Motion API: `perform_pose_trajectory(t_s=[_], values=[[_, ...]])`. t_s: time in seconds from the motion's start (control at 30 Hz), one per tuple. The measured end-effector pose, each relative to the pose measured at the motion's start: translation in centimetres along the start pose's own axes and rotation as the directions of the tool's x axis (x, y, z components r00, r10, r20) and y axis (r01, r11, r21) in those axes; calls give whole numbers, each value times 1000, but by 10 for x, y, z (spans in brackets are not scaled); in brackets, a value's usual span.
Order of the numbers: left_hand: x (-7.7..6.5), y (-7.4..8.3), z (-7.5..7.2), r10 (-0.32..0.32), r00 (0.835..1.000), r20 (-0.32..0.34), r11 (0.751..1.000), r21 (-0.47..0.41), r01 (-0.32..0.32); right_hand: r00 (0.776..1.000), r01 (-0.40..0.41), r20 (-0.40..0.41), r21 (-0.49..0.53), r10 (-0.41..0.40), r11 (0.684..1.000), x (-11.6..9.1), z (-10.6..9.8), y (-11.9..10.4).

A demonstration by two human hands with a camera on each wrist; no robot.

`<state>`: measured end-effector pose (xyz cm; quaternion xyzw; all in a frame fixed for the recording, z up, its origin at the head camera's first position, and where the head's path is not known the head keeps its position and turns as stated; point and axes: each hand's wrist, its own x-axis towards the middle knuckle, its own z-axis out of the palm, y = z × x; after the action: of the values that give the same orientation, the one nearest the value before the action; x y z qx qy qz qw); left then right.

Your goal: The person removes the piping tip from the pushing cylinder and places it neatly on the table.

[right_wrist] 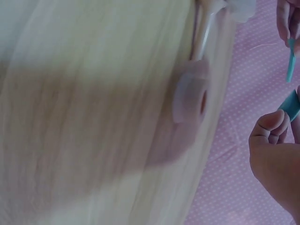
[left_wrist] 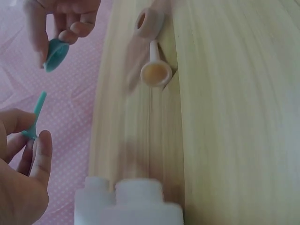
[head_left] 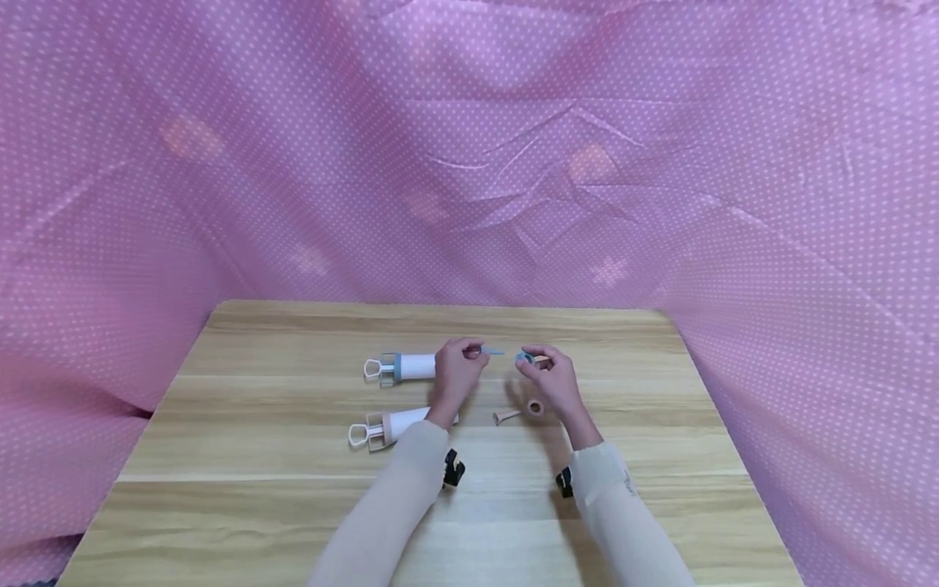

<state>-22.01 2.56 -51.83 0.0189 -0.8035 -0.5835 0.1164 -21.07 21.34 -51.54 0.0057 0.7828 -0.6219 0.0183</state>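
My left hand (head_left: 456, 373) pinches a slim teal nozzle (left_wrist: 40, 107) by its wide end, its narrow tip pointing toward the right hand. A short gap away, my right hand (head_left: 556, 381) holds a teal ring cap (left_wrist: 57, 55) between thumb and fingers, hollow side showing in the left wrist view. Both hands are raised above the table. Beneath them lie a beige nozzle (left_wrist: 156, 72) and a beige ring cap (left_wrist: 149, 23), close together. Left of the left hand lies a white tube with a blue collar (head_left: 418, 366); its front end is hidden behind that hand.
A second white tube with a beige collar (head_left: 405, 421) lies nearer, partly covered by the left forearm. Both tubes have white loop handles pointing left. The wooden table (head_left: 242, 505) ends at a pink dotted cloth (head_left: 469, 204) behind and at the sides.
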Motion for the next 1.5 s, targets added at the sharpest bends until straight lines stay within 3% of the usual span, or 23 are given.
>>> perform_pose_trajectory(t_s=[0.23, 0.47, 0.67, 0.93, 1.13, 1.5], values=[[4, -6, 15, 16, 999, -37, 998, 65, -14, 999, 25, -25, -78, -27, 997, 11, -2, 11], [2, -14, 28, -78, 997, -28, 992, 95, 81, 999, 33, -14, -131, -35, 991, 17, -4, 22], [-3, -16, 35, -190, 981, -25, 959, 211, 191, 1000, -12, -17, -136, 10, 991, 21, -3, 32], [-4, -21, 43, -167, 985, -42, 953, 249, 172, 998, -57, -12, -165, 56, 985, 27, 1, 38], [-6, -27, 49, -213, 976, -52, 939, 264, 219, 997, -66, 27, -258, 76, 964, 31, 4, 42], [-6, -29, 57, -262, 962, -76, 924, 269, 272, 992, -121, -19, -316, 121, 941, 31, 4, 41]])
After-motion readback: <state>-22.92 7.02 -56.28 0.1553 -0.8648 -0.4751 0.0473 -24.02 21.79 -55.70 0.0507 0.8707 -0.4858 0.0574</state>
